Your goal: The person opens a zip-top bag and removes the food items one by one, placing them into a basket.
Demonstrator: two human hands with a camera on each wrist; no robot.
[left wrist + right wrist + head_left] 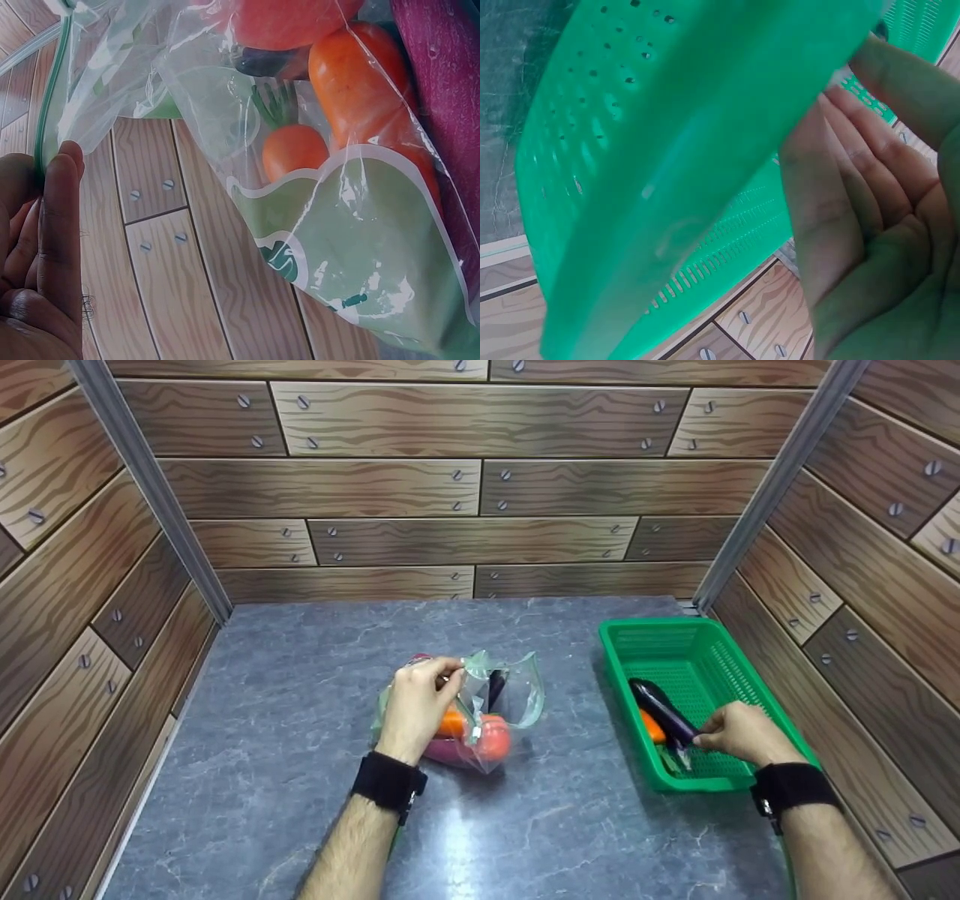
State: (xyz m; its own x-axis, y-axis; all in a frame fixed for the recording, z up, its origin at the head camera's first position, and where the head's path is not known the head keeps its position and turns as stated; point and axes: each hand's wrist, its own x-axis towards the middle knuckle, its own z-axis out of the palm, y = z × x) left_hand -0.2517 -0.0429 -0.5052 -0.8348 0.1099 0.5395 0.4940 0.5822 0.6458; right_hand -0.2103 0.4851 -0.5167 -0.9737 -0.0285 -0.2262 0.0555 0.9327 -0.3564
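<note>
My left hand pinches the green-edged rim of a clear zip bag, between thumb and fingertips. Inside the bag lie a red round item, a long orange vegetable, a small carrot with a green top, a long purple vegetable and a dark slender item. Over at the right, my right hand reaches into a green basket and pinches the near end of a dark eggplant. In the right wrist view the basket wall hides most of this grip.
Beside the eggplant in the basket lies an orange item, with green and pale bits near it. Bag and basket stand apart on a grey marbled tabletop. Wood-patterned panels close off the back and both sides.
</note>
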